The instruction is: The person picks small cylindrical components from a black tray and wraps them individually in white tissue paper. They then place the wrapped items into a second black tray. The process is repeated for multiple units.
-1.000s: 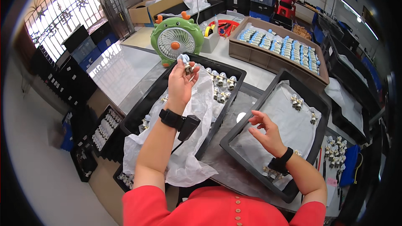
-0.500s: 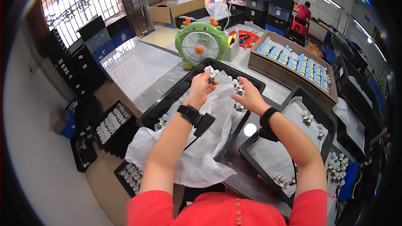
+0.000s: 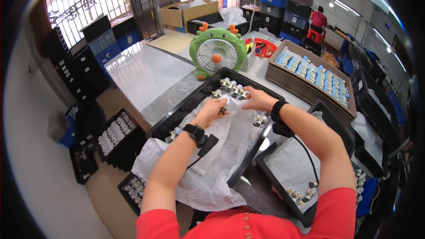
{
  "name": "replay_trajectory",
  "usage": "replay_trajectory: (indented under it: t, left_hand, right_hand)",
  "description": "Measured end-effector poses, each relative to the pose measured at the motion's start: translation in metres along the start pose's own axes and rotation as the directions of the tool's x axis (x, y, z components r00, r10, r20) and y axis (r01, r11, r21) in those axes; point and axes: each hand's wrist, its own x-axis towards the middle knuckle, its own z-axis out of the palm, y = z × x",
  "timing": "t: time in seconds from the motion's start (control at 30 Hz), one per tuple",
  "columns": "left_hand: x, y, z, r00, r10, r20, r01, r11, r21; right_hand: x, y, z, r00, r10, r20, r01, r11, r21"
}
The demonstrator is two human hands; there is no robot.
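A black tray (image 3: 175, 114) lined with crumpled white sheeting (image 3: 201, 190) stands before me. Along its far end sit several small white-and-brass parts (image 3: 230, 87) in rows. My left hand (image 3: 211, 112) is closed over the sheeting, its fingertips around one such small part whose exact kind is unclear. To its right, my right hand (image 3: 260, 99) has thumb and fingers apart, fingertips beside the end of the far row. More of these parts lie along the tray's right side, below the right hand. Both wrists wear black bands.
A green cartoon-shaped fan (image 3: 217, 53) stands beyond the tray. At the right back is a brown crate (image 3: 294, 81) of blue-and-white parts. Another lined black tray (image 3: 276, 186) lies near right, with a few parts. Stacked bins (image 3: 104, 46) line the left; a seated person (image 3: 318, 20) is far off.
My left hand has come down nearer with the small part, towards the sheeting. The right hand has shifted slightly nearer. The sheeting's far end is lower, uncovering the rows of parts.
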Motion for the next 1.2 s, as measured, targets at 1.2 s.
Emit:
replay_trajectory:
  t: [1.2]
  left_hand:
    - [0.074, -0.014, 0.032, 0.577, 0.761, 0.295, -0.570, 0.117, 0.814]
  right_hand:
    - [-0.021, 0.074, -0.016, 0.977, 0.215, -0.009, -0.196, 0.873, -0.446]
